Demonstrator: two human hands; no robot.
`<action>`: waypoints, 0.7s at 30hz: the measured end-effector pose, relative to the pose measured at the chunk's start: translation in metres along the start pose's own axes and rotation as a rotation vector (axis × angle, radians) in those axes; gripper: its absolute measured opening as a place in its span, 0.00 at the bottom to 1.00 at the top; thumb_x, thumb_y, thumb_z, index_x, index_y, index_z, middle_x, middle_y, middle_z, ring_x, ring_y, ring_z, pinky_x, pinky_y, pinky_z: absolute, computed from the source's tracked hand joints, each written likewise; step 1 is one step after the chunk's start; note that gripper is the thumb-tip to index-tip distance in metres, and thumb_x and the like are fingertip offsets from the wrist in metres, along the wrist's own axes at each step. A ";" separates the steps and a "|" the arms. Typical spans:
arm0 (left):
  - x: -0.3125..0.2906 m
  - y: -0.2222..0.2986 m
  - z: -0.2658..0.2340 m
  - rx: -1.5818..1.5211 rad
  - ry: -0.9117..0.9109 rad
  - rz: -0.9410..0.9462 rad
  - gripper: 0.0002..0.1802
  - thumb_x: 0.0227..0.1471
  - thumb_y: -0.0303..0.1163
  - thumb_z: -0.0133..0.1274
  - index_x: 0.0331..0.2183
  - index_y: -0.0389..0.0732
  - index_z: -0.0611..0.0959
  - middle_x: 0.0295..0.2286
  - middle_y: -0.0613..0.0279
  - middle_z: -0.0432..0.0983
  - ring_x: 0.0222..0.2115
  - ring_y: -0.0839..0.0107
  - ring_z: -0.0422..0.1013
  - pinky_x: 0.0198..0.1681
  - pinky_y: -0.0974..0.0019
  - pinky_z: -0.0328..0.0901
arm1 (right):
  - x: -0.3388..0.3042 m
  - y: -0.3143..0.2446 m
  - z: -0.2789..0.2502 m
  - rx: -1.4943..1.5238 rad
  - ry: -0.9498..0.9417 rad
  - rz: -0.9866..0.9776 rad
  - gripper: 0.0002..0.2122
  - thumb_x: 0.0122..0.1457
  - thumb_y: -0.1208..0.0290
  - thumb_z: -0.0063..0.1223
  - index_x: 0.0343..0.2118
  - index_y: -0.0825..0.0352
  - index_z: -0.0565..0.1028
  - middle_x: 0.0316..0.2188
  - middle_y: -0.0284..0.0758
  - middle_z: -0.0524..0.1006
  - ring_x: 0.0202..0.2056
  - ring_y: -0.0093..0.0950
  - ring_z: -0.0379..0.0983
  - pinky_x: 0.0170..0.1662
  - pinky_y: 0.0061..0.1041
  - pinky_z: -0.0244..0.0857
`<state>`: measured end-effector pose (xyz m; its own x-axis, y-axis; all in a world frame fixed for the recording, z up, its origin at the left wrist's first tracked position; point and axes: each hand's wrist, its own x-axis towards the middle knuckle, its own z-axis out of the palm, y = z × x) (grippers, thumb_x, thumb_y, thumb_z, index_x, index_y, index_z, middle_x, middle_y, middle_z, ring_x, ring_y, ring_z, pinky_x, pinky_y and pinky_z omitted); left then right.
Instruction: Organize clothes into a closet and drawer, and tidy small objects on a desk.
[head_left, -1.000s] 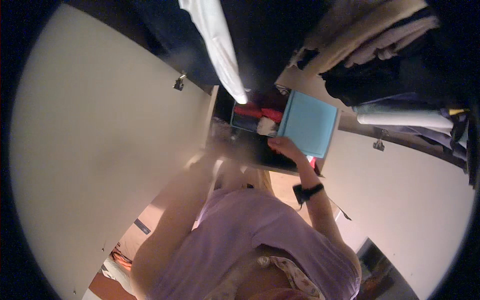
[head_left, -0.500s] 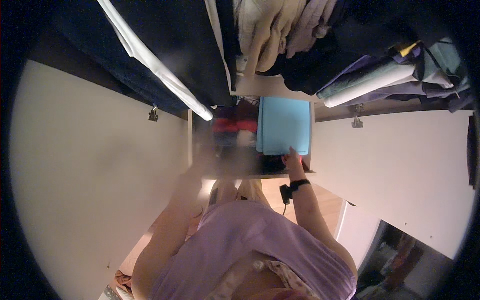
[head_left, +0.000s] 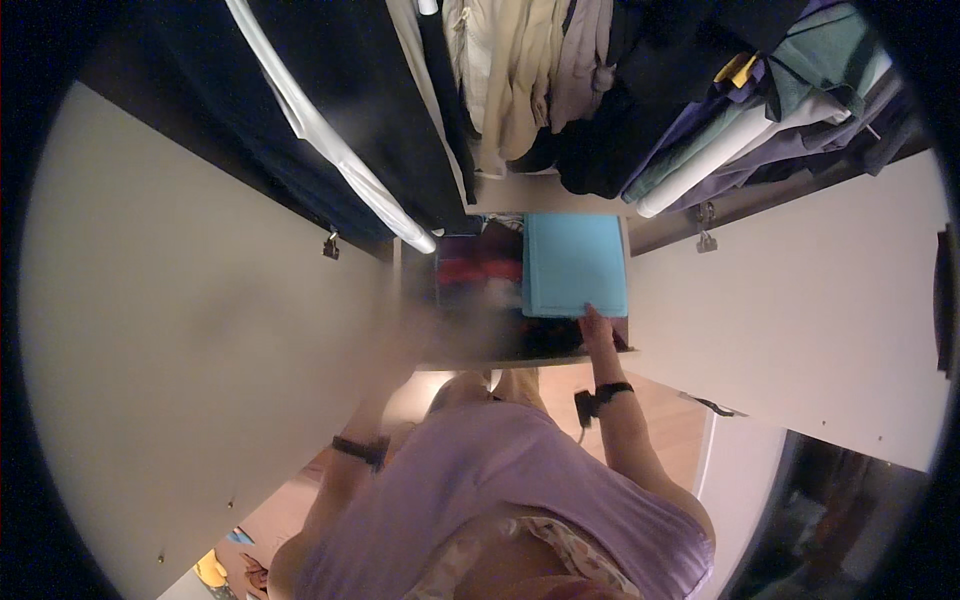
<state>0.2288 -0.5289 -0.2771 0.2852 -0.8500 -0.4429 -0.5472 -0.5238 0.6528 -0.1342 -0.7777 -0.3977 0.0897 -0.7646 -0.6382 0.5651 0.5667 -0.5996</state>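
Observation:
A light-blue flat rectangular piece (head_left: 577,262), seemingly a folded fabric box, lies in the right part of an open drawer (head_left: 548,358). My right hand (head_left: 597,328) is at its near edge, the thumb on top and the other fingers mostly out of sight, seemingly pinching it. Dark, red and purple folded clothes (head_left: 478,270) fill the drawer's left side. Close to the drawer's left front corner is my left hand (head_left: 398,345), blurred by a hazy patch, so its fingers cannot be made out.
Hanging clothes (head_left: 520,85) line the wardrobe above the drawer. A white hanger edge (head_left: 330,155) slants down at left. White doors stand open on the left (head_left: 200,290) and right (head_left: 790,300), with metal hinges (head_left: 707,241). Wooden floor (head_left: 660,415) shows below.
The whole view has shifted slightly. My left forearm has drawn nearer my body, and its dark wrist strap now shows. My right hand stays at the light-blue piece's near edge.

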 end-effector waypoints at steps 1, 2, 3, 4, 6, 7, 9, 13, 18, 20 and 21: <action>-0.009 -0.011 -0.001 0.124 -0.001 -0.054 0.22 0.45 0.44 0.46 0.37 0.36 0.74 0.34 0.52 0.72 0.34 0.61 0.69 0.37 0.63 0.64 | -0.010 0.004 0.006 0.010 0.014 0.024 0.15 0.47 0.81 0.49 0.37 0.58 0.65 0.35 0.31 0.67 0.40 0.26 0.63 0.41 0.28 0.61; -0.019 -0.023 -0.001 0.244 -0.006 -0.108 0.22 0.45 0.45 0.47 0.35 0.35 0.75 0.32 0.53 0.72 0.33 0.64 0.70 0.35 0.64 0.65 | -0.026 0.012 0.008 -0.106 -0.075 -0.003 0.14 0.47 0.81 0.49 0.37 0.59 0.65 0.35 0.31 0.68 0.39 0.26 0.63 0.41 0.28 0.61; -0.027 -0.033 0.000 0.247 -0.005 -0.104 0.22 0.45 0.45 0.47 0.35 0.35 0.75 0.32 0.53 0.72 0.33 0.64 0.70 0.35 0.64 0.65 | -0.041 0.020 0.011 -0.228 -0.143 -0.032 0.14 0.47 0.81 0.49 0.38 0.60 0.65 0.34 0.31 0.68 0.39 0.27 0.64 0.42 0.28 0.62; -0.032 -0.042 0.002 0.023 -0.122 -0.323 0.25 0.44 0.47 0.48 0.36 0.34 0.74 0.31 0.53 0.72 0.34 0.64 0.69 0.33 0.63 0.65 | -0.053 0.030 0.017 -0.246 -0.107 0.090 0.13 0.47 0.80 0.49 0.37 0.62 0.65 0.34 0.30 0.68 0.38 0.26 0.65 0.41 0.27 0.63; -0.046 -0.053 0.012 -0.207 -0.243 -0.537 0.27 0.43 0.49 0.49 0.37 0.34 0.73 0.30 0.54 0.72 0.34 0.65 0.69 0.31 0.62 0.65 | -0.076 0.060 0.035 -0.539 -0.221 0.053 0.12 0.47 0.79 0.51 0.36 0.64 0.66 0.32 0.30 0.69 0.36 0.26 0.66 0.39 0.26 0.64; -0.053 -0.057 0.020 -0.396 -0.211 -0.543 0.30 0.41 0.50 0.51 0.39 0.33 0.71 0.31 0.54 0.71 0.35 0.63 0.68 0.32 0.61 0.65 | -0.080 0.073 0.048 -0.480 -0.200 0.166 0.11 0.48 0.77 0.50 0.35 0.64 0.66 0.32 0.30 0.69 0.36 0.26 0.66 0.39 0.26 0.64; -0.058 -0.063 0.033 -0.581 -0.184 -0.542 0.34 0.40 0.50 0.53 0.41 0.32 0.69 0.32 0.54 0.70 0.36 0.61 0.68 0.32 0.59 0.66 | -0.088 0.099 0.073 -0.152 -0.260 0.369 0.09 0.49 0.75 0.49 0.34 0.65 0.67 0.32 0.30 0.69 0.36 0.27 0.66 0.39 0.27 0.64; -0.043 -0.084 0.057 -0.794 -0.160 -0.554 0.35 0.38 0.46 0.56 0.42 0.32 0.63 0.42 0.52 0.62 0.39 0.56 0.65 0.38 0.57 0.65 | -0.089 0.120 0.100 -0.387 -0.636 0.335 0.10 0.52 0.72 0.43 0.37 0.66 0.65 0.35 0.33 0.68 0.37 0.31 0.66 0.40 0.28 0.63; -0.006 -0.108 0.080 -1.271 -0.256 -0.489 0.23 0.52 0.37 0.37 0.49 0.40 0.57 0.49 0.55 0.53 0.47 0.50 0.57 0.46 0.51 0.58 | -0.066 0.152 0.117 -0.678 -0.727 0.048 0.12 0.55 0.68 0.39 0.40 0.67 0.63 0.36 0.38 0.67 0.35 0.36 0.67 0.39 0.31 0.63; 0.000 -0.108 0.085 -1.285 -0.234 -0.551 0.21 0.52 0.36 0.37 0.48 0.41 0.59 0.48 0.56 0.54 0.47 0.50 0.57 0.47 0.50 0.57 | -0.044 0.161 0.114 -0.308 -0.412 0.256 0.12 0.54 0.68 0.41 0.38 0.69 0.63 0.34 0.42 0.69 0.33 0.36 0.68 0.34 0.33 0.68; 0.001 -0.106 0.086 -1.355 -0.216 -0.547 0.17 0.48 0.34 0.43 0.41 0.39 0.64 0.40 0.57 0.59 0.43 0.52 0.60 0.46 0.54 0.59 | -0.035 0.167 0.113 -0.116 -0.241 0.344 0.12 0.54 0.67 0.42 0.38 0.69 0.63 0.33 0.43 0.69 0.32 0.36 0.69 0.32 0.34 0.70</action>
<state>0.2199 -0.4694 -0.3998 0.0226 -0.5729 -0.8193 0.7579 -0.5247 0.3878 0.0494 -0.6913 -0.4214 0.4536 -0.5673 -0.6873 0.3743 0.8212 -0.4308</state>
